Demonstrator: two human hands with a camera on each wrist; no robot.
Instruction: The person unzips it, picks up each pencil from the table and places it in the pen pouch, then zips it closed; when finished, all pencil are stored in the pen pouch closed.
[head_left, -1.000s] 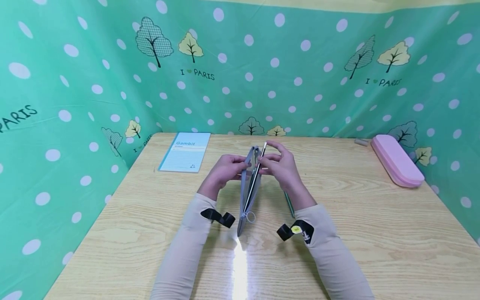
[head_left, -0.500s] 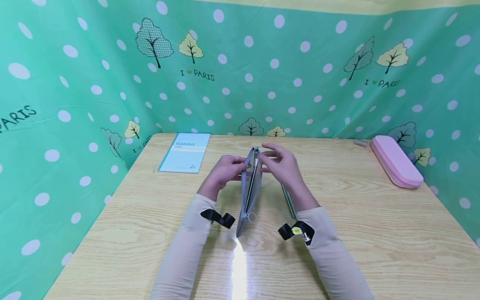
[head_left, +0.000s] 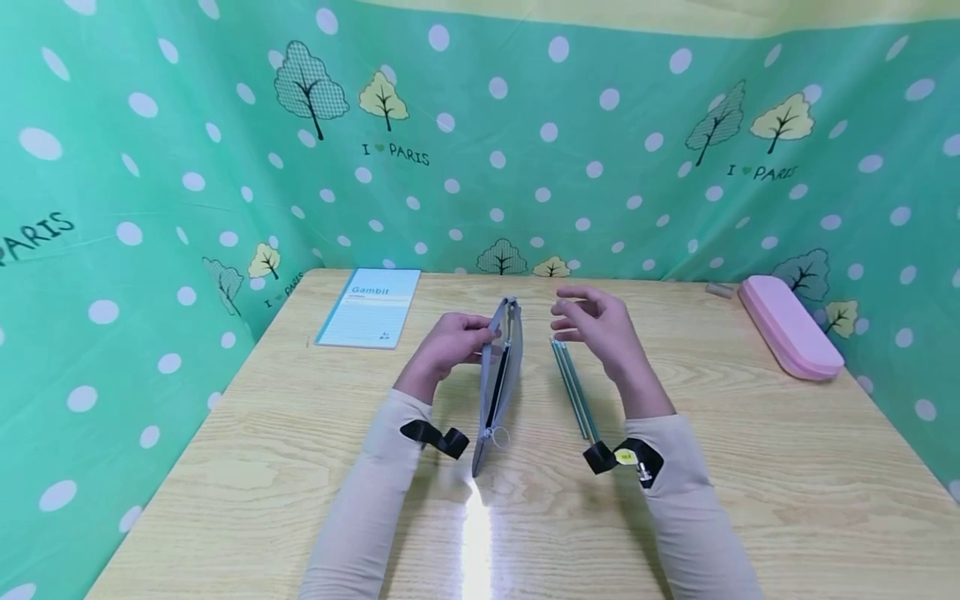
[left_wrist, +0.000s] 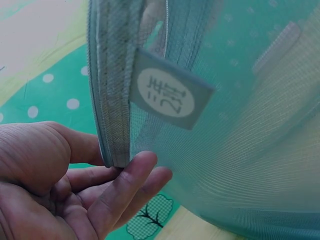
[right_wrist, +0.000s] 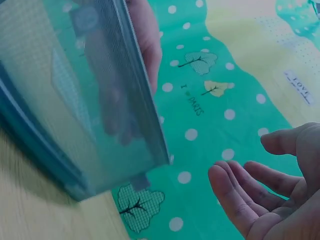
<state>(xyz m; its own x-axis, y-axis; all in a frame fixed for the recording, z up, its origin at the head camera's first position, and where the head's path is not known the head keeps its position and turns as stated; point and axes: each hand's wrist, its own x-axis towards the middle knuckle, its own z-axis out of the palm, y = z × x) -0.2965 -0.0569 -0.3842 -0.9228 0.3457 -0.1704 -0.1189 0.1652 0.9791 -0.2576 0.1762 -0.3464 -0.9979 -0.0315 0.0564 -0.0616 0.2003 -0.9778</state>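
My left hand (head_left: 450,342) pinches the near-left edge of a grey-blue mesh zipper pouch (head_left: 514,367), which stands on end with its mouth parted. In the left wrist view, thumb and fingers (left_wrist: 132,182) hold the zippered edge below a small printed tag (left_wrist: 165,92). A dark slender stick, pen or pencil, shows as a dark line (head_left: 497,392) within the pouch. To the right and apart from the pouch, my right hand (head_left: 606,329) hovers with relaxed fingers, holding nothing. Beneath it lie green pencils (head_left: 573,392) on the table.
A light-blue notebook (head_left: 371,308) lies at the back left of the wooden table (head_left: 255,475). At the back right are a pink hard case (head_left: 791,325) and a small grey block (head_left: 720,290). A green dotted cloth (head_left: 525,117) hangs behind.
The right hand lowered a dark stick with a light tip into the pouch, let go and moved right. More of the green pencils shows. The left hand kept its grip on the pouch.
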